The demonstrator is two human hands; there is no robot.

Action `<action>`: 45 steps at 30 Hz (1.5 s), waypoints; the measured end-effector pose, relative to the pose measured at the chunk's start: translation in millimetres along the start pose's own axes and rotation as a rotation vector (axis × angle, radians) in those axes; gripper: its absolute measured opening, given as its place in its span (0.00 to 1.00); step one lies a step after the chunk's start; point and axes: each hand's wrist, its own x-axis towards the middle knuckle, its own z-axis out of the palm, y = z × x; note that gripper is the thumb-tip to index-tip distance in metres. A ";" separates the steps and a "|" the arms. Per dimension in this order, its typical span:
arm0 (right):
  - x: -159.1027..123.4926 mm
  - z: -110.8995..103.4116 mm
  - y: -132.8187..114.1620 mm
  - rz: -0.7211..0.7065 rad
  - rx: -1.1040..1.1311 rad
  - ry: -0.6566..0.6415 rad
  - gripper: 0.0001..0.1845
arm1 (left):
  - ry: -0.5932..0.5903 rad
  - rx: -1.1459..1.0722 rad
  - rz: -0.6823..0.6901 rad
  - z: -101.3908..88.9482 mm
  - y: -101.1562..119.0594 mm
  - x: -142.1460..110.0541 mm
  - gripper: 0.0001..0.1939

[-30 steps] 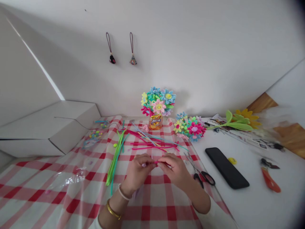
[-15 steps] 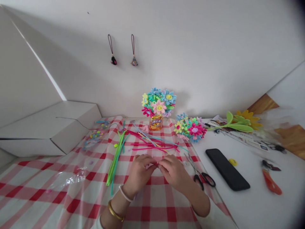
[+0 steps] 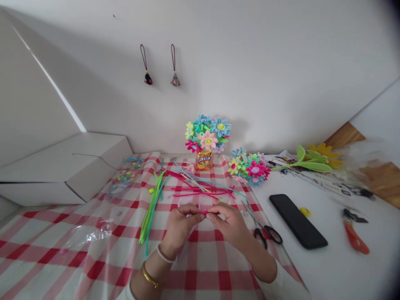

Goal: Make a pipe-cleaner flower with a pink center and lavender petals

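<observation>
My left hand and my right hand meet over the checked cloth, fingertips pinched close together. Between them shows a small bit of pink pipe cleaner, gripped from both sides; most of it is hidden by the fingers. Just beyond the hands lie loose pink pipe cleaners, mixed with pale blue and yellow ones. Left of my left hand is a bundle of green pipe cleaners. Scissors with black handles rest beside my right forearm.
A bottle holding pipe-cleaner flowers stands at the back, with another flower bunch to its right. A black phone, orange-handled pliers and a yellow flower lie right. A white box sits left, clear plastic nearer.
Both hands have shifted slightly, and the fingers have turned so that more of the pink piece shows between them. Things on the table lie as before.
</observation>
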 end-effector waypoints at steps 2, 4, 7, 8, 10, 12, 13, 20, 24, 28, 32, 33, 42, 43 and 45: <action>-0.5 1.2 -0.2 0.017 0.003 0.020 0.05 | 0.020 -0.085 -0.034 1.9 -2.4 0.4 0.07; -0.9 1.2 0.2 0.021 -0.031 0.015 0.05 | -0.008 -0.089 -0.053 2.6 -4.1 1.8 0.07; -1.3 0.2 1.6 -0.028 -0.183 -0.035 0.05 | -0.084 0.193 0.038 0.5 -3.4 3.8 0.04; -1.3 0.4 2.2 -0.059 -0.257 -0.063 0.05 | -0.108 0.351 0.113 -0.5 -2.2 4.0 0.03; -1.5 2.0 4.1 -0.116 -0.413 -0.136 0.05 | -0.153 0.686 0.292 -1.9 0.6 3.1 0.03; -2.0 4.7 6.8 -0.159 -0.539 -0.227 0.06 | -0.210 0.953 0.428 -2.0 2.9 1.1 0.04; -2.4 6.0 8.3 -0.177 -0.578 -0.268 0.06 | -0.235 1.044 0.464 -1.8 3.5 0.1 0.04; -1.7 0.8 10.4 -0.156 -0.319 -0.175 0.06 | -0.220 0.792 0.343 -3.6 7.8 0.4 0.06; -1.1 -1.6 7.5 -0.064 -0.063 -0.038 0.06 | -0.099 0.312 0.100 -3.4 7.5 1.3 0.05; -2.5 3.1 5.2 -0.011 0.015 0.003 0.07 | -0.030 -0.055 -0.002 3.1 0.4 -0.6 0.07; -2.7 5.1 4.2 -0.023 -0.055 0.017 0.08 | -0.014 -0.152 -0.047 6.7 -7.7 1.8 0.08; -2.4 4.7 4.2 -0.035 -0.101 0.006 0.09 | -0.035 -0.104 -0.046 6.0 -8.5 2.9 0.08; -1.9 6.5 10.8 -0.197 -0.548 -0.212 0.11 | -0.195 0.899 0.427 -0.5 0.5 1.4 0.06; -1.9 6.0 11.4 -0.186 -0.534 -0.219 0.11 | -0.196 0.903 0.423 -0.5 0.1 1.3 0.06; -1.8 3.5 11.2 -0.138 -0.425 -0.191 0.09 | -0.172 0.781 0.339 -1.1 -0.4 1.9 0.06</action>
